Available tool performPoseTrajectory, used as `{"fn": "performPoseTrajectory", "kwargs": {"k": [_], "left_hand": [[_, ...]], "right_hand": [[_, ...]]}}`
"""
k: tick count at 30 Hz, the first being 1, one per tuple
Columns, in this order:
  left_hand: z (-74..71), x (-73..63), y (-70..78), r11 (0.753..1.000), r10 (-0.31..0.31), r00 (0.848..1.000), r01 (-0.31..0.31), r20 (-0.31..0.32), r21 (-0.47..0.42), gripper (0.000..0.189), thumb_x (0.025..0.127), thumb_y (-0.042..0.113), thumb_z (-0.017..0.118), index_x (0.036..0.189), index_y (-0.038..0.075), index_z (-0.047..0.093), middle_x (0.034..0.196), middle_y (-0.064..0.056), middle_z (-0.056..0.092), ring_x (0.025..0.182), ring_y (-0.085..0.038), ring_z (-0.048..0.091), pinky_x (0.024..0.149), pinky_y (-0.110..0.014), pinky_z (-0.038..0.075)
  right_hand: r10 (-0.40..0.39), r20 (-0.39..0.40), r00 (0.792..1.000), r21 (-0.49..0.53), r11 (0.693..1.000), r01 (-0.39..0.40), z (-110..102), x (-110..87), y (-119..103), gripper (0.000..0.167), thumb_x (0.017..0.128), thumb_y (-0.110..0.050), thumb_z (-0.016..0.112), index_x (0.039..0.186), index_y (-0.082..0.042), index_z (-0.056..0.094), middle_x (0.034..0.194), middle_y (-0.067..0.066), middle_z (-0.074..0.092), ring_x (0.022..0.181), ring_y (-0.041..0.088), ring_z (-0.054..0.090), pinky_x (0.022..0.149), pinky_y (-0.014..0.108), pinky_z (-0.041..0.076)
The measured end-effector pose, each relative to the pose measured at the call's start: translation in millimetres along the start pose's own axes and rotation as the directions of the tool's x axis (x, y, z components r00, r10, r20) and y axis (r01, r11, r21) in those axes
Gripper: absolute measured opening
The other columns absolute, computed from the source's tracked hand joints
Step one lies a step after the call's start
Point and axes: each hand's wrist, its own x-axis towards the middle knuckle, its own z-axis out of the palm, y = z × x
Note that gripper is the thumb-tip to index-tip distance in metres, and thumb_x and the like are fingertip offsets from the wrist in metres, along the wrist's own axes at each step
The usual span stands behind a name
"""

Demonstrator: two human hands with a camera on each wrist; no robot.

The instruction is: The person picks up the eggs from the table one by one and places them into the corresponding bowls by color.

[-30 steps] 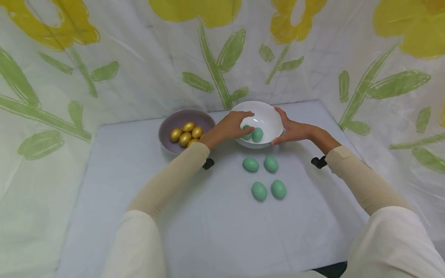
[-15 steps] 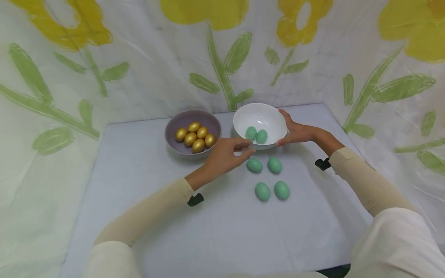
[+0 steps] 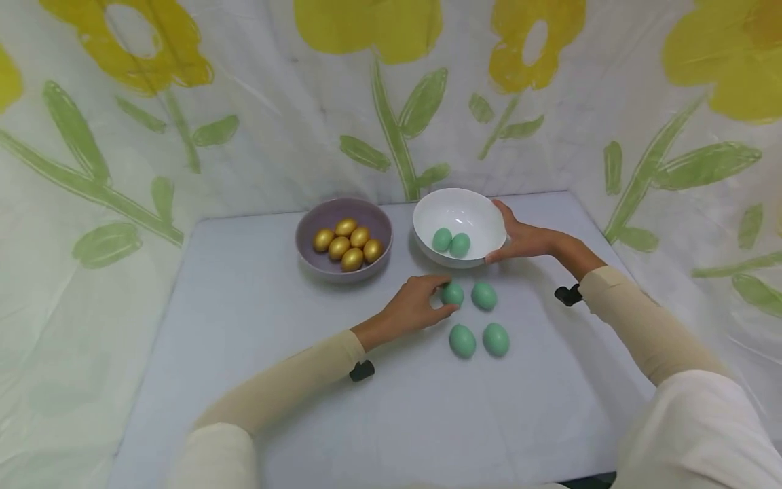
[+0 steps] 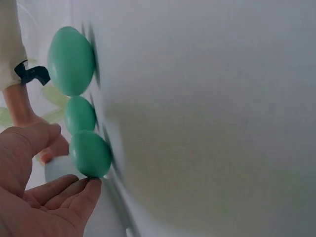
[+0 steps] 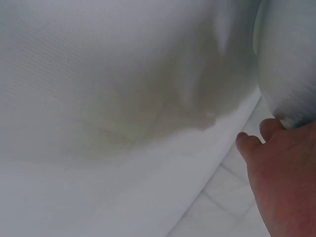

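Beside the white bowl (image 3: 479,217), my left hand (image 3: 412,309) reaches around a green egg (image 3: 453,295) on the table. In the left wrist view the fingertips (image 4: 93,185) touch this egg, while the thumb stands a little apart from it. My right hand (image 3: 522,238) grips the bowl's right side, thumb low in front and fingers farther back. In the right wrist view only part of that hand and the bowl's outer wall (image 5: 291,54) show. Two green eggs (image 3: 460,245) lie inside the bowl.
Three other green eggs lie close by: one egg (image 3: 485,296) to the right and two nearer, a left egg (image 3: 462,341) and a right egg (image 3: 496,339). A mauve bowl (image 3: 313,261) with several golden eggs (image 3: 339,248) stands left of the white bowl. A flower-printed curtain (image 3: 263,149) hangs behind.
My left hand has come out of the white bowl, moved nearer to me and reached a green egg on the table. The right hand stays on the bowl. The head view has shifted slightly.
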Motion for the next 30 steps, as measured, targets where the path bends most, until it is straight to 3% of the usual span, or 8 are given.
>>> {"fn": "performPoseTrajectory", "kwargs": {"k": [5, 10, 20, 24, 30], "left_hand": [[3.8, 9.0, -13.8, 1.000, -0.018, 1.000, 0.018, 0.006, -0.020, 0.056, 0.097, 0.031, 0.081, 0.144, 0.005, 0.064, 0.136, -0.006, 0.071, 0.124, -0.017, 0.065, 0.105, -0.033, 0.052], [3.4, 9.8, -26.0, 0.998, -0.030, 0.999, 0.032, 0.041, -0.051, 0.058, 0.097, 0.028, 0.081, 0.148, 0.008, 0.062, 0.143, -0.005, 0.067, 0.133, -0.016, 0.061, 0.113, -0.033, 0.047], [-8.1, 14.1, -27.3, 0.987, 0.077, 0.983, -0.052, 0.167, -0.152, 0.071, 0.093, 0.016, 0.084, 0.154, 0.000, 0.051, 0.152, -0.013, 0.059, 0.135, -0.024, 0.061, 0.111, -0.028, 0.048], [-8.9, 19.0, -28.0, 0.991, 0.095, 0.981, -0.076, 0.172, -0.115, 0.069, 0.094, 0.019, 0.084, 0.153, 0.001, 0.054, 0.149, -0.012, 0.062, 0.134, -0.024, 0.062, 0.111, -0.029, 0.048], [0.4, 24.9, -23.3, 0.993, 0.116, 0.979, -0.112, 0.170, -0.035, 0.069, 0.091, 0.028, 0.087, 0.149, 0.005, 0.059, 0.139, -0.003, 0.068, 0.129, -0.016, 0.062, 0.111, -0.027, 0.046]], "right_hand": [[0.011, -0.010, 1.000, -0.006, 1.000, -0.012, 3.0, 1.7, 5.3, 0.139, 0.087, -0.039, 0.088, 0.164, -0.021, -0.027, 0.174, 0.022, -0.007, 0.160, 0.043, 0.007, 0.124, 0.067, 0.016], [0.010, 0.000, 1.000, -0.010, 1.000, -0.010, 3.5, 2.2, 4.9, 0.140, 0.087, -0.040, 0.088, 0.164, -0.023, -0.027, 0.174, 0.022, -0.006, 0.160, 0.043, 0.008, 0.125, 0.067, 0.016], [0.006, -0.012, 1.000, 0.013, 1.000, -0.006, -4.0, -0.5, 1.4, 0.141, 0.086, -0.034, 0.090, 0.164, -0.025, -0.027, 0.173, 0.021, -0.004, 0.158, 0.042, 0.010, 0.124, 0.067, 0.016], [0.006, -0.009, 1.000, 0.021, 1.000, -0.006, -2.6, -0.9, 1.6, 0.140, 0.086, -0.034, 0.089, 0.164, -0.024, -0.027, 0.173, 0.022, -0.004, 0.158, 0.042, 0.010, 0.124, 0.067, 0.015], [0.003, -0.011, 1.000, 0.031, 1.000, -0.002, 1.1, 0.8, 2.3, 0.140, 0.086, -0.034, 0.089, 0.164, -0.022, -0.027, 0.173, 0.023, -0.004, 0.159, 0.044, 0.008, 0.124, 0.068, 0.014]]}}
